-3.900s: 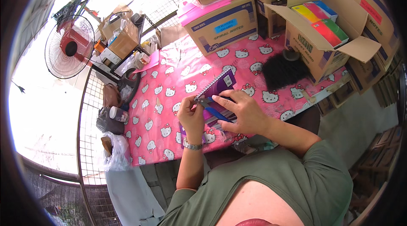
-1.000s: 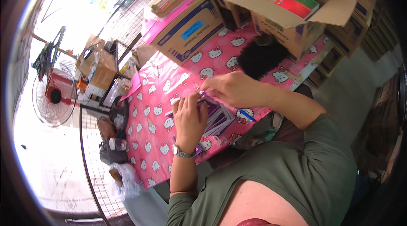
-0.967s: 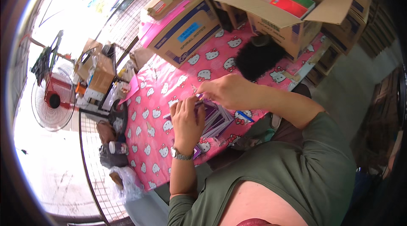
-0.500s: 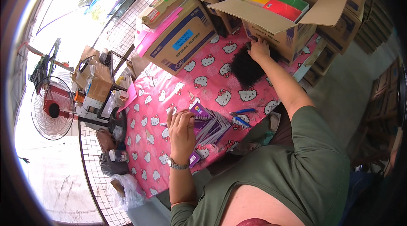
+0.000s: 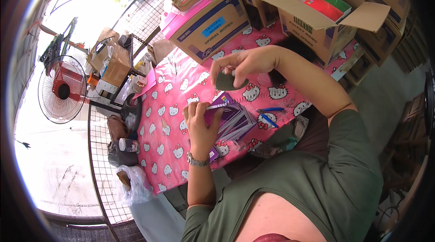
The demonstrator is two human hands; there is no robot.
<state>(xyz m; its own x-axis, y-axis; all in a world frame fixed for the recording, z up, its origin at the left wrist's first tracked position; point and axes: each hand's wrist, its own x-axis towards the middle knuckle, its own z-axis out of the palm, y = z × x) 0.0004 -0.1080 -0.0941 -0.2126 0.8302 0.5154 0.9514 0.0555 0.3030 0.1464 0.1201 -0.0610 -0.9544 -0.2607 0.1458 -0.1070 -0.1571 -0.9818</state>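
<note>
Purple notebooks [image 5: 238, 122] lie in a fanned, overlapping stack near the table's front edge. At the left side of the stack my left hand [image 5: 201, 122] grips a purple notebook, its thumb over the cover and its fingers at the far edge. My right hand [image 5: 247, 66] is raised above the far end of the stack, fingers curled round a dark grey-green rounded object [image 5: 231, 81] whose kind I cannot make out. Behind my right forearm is a black bristly heap [image 5: 297, 48], partly hidden. Blue-handled pliers [image 5: 270, 116] lie to the right of the notebooks.
A pink cartoon-cat cloth [image 5: 158, 151] covers the table. An open carton [image 5: 308, 35] of colourful notebooks stands at the far right. Another carton [image 5: 213, 29] with pink sheets on top stands at the back. A fan [image 5: 62, 90] stands beyond the left side.
My right hand has moved from the black heap toward the notebooks and now holds the dark rounded object. My left hand has its thumb spread over the notebook. The view has shifted.
</note>
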